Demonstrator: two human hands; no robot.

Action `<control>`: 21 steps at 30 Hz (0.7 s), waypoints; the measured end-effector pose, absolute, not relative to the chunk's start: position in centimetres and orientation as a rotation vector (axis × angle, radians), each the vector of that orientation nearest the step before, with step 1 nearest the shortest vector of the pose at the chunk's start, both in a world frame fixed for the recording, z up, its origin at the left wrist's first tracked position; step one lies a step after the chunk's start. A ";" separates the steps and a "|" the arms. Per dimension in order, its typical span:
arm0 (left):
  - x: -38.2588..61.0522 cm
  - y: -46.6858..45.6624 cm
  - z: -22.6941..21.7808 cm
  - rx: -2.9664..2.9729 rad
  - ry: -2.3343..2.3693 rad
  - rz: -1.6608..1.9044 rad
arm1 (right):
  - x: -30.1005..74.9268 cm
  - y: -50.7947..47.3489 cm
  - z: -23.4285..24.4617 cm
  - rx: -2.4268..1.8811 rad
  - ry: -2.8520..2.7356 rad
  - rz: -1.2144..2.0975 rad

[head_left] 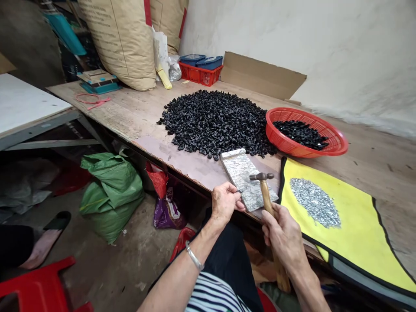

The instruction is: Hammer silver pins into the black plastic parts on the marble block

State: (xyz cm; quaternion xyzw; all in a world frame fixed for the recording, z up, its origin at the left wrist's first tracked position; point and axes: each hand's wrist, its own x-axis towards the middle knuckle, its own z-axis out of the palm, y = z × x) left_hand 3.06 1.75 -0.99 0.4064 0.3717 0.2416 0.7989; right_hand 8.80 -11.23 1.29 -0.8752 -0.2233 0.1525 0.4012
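Observation:
My right hand [282,229] is wrapped round the wooden handle of a small ball-peen hammer [266,190]. The hammer's head hovers over or rests on a worn metal plate [242,171] at the table's front edge; I cannot tell which. At the plate's left edge my left hand [225,200] is closed in a pinch on a small dark piece [240,191], mostly covered by the fingers. Behind the plate spreads a large heap of small black plastic parts [216,121]. To the right, a pile of tiny silvery metal pieces [315,203] lies on a yellow cloth [357,221].
A red plastic basket [339,141] holds more black parts. Farther back stand a red crate [199,74] with blue boxes, a cardboard sheet [260,73] and large paper sacks [120,43]. A green sack [110,195] and a red stool [39,281] are on the floor, near another person's foot [42,247].

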 end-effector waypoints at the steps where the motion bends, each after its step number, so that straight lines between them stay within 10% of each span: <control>1: 2.7 1.9 -0.9 0.826 0.758 0.521 | 9.3 -10.8 1.4 -2.138 -0.507 0.500; 12: -0.8 1.7 0.8 0.644 0.167 0.397 | 11.1 -10.5 3.1 -2.653 -1.030 -0.184; 21: 0.2 1.4 0.0 0.635 0.179 0.376 | 6.9 -9.8 4.4 -1.696 -0.447 0.800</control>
